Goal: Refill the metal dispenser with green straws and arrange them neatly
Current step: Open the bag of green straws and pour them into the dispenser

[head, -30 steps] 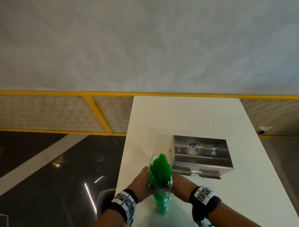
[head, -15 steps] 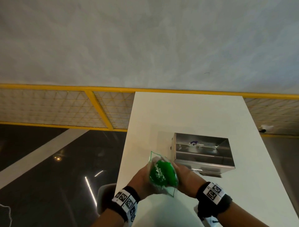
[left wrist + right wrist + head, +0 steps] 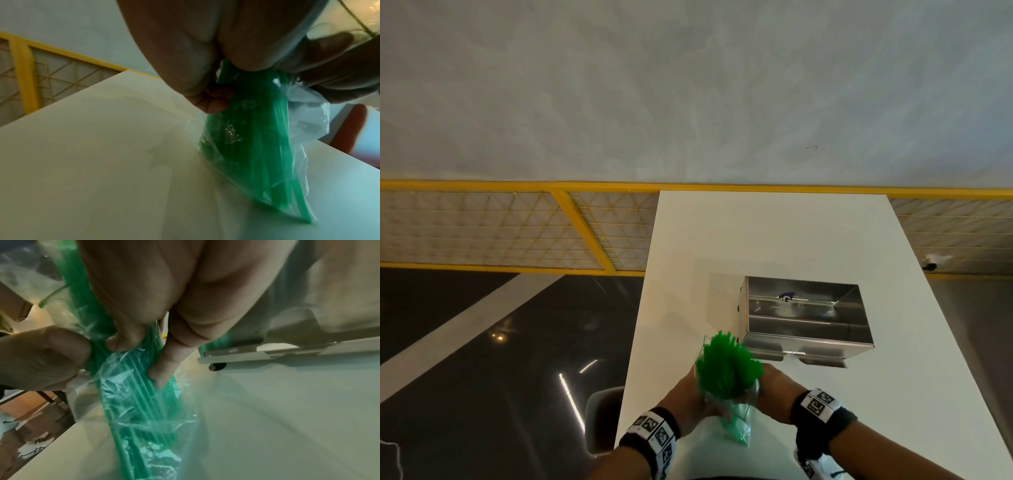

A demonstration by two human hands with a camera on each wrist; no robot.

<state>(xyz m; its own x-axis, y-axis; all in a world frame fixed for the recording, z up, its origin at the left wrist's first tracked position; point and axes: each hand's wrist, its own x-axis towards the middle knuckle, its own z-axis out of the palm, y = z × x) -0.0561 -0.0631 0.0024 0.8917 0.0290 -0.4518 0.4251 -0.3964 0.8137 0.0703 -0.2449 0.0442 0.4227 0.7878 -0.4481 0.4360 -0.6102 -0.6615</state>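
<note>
A bundle of green straws (image 3: 727,365) stands upright in a clear plastic bag (image 3: 738,428), its lower end on the white table (image 3: 774,240). The straw tops stick out above the bag. My left hand (image 3: 688,397) grips the bag and straws from the left, and my right hand (image 3: 774,390) grips them from the right. In the right wrist view my fingers (image 3: 164,369) press the bagged straws (image 3: 133,394). The left wrist view shows the bag of straws (image 3: 246,146) under my palm. The open metal dispenser (image 3: 803,317) sits just beyond, to the right.
The table's left edge runs close beside the bag, with a dark glossy floor (image 3: 482,359) below. A yellow-framed mesh railing (image 3: 517,229) crosses behind the table. A grey chair back (image 3: 604,421) shows under the left edge.
Half a second ago the bundle was tipped with its ends toward the camera; it now stands upright again with the straw tops raised above the bag. Both hands kept their grip.
</note>
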